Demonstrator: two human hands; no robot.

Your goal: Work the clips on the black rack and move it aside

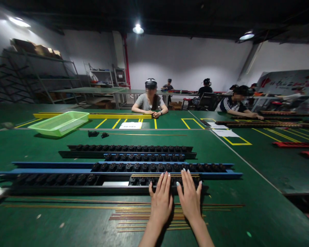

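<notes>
Both hands rest palm down over the right part of the nearest black rail [79, 190], which holds a row of black parts. My left hand [161, 195] has its fingers spread, the tips at a brass rod [141, 175] lying along the row. Beside it, my right hand [189, 192] lies with fingers apart across the rod's right end. What is under the palms is hidden. Several loose brass rods [134, 216] lie on the green table near my wrists. Just beyond my fingertips runs a blue rail [54, 171] with more black parts.
Another black rail [126, 154] lies farther back, with two small black parts [92, 133] behind it. A green basket [59, 123] and a yellow rail [113, 116] are at the back left. A person [150, 99] sits opposite; others sit at the right and behind.
</notes>
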